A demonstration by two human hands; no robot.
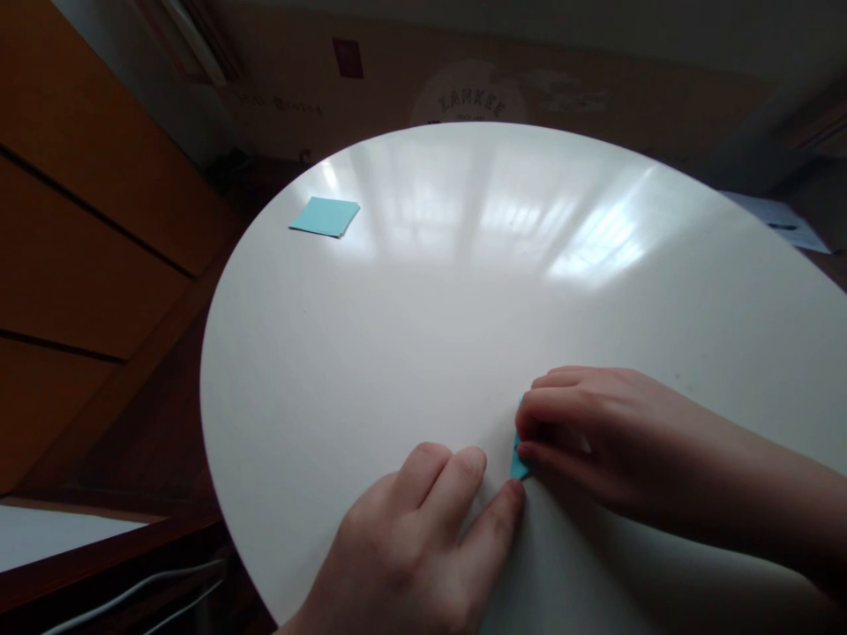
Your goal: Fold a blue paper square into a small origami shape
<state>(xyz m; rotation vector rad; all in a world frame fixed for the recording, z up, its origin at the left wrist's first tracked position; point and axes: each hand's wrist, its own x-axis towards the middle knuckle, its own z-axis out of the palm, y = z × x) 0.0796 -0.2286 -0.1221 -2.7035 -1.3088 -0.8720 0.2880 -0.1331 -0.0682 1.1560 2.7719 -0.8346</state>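
A small piece of folded blue paper (520,464) lies on the white table (397,353), partly covered by my fingers. My right hand (582,423) reaches in from the right with curled fingers, its thumb and fingertips closed on the paper. From below comes my left hand (423,529), its fingers bent inward and its thumb tip pressing the paper's near end. How the paper is folded underneath my right fingers is hidden.
A stack of blue paper sheets (326,217) sits near the table's far left edge. Beyond the right edge lies a white sheet (781,220) with a dark object on it. Orange cabinet panels (86,194) stand at left; a white cable (132,589) hangs below them.
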